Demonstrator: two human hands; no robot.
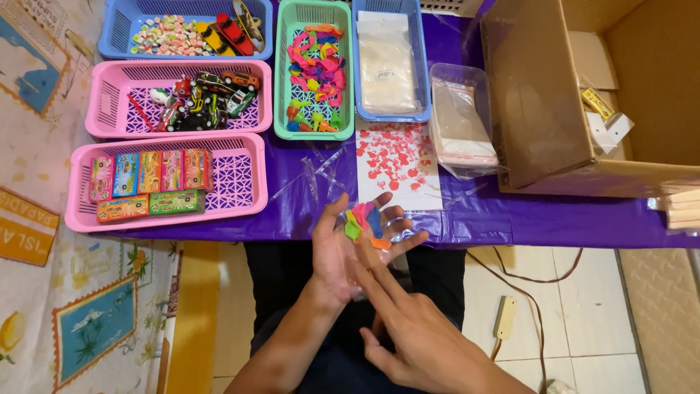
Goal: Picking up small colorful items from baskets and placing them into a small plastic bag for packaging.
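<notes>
Closest to the person's lap, the right hand (419, 343) lies palm down, its fingers stretched long and pointing up and left, the tips resting against the heel of the other palm. It holds nothing that I can see; it is flat and fully extended. Just above it the left hand (357, 244) is turned palm up, fingers spread and slightly cupped, and a small clutch of balloons (364, 222) in green, pink, blue and orange sits on the base of those fingers, loosely cradled rather than pinched. So the balloons lie just beyond the right fingertips, along the line those fingers already point, with the left hand directly under them.

Past the hands comes the edge of the purple table (510, 219), strewn with clear plastic strips (321, 175) beside a red-spotted paper sheet (397, 160). Farther back stands a green basket (350, 73) of more balloons, pink baskets (251, 190) of small boxes and toy cars, and a cardboard box (539, 95) at the right.
</notes>
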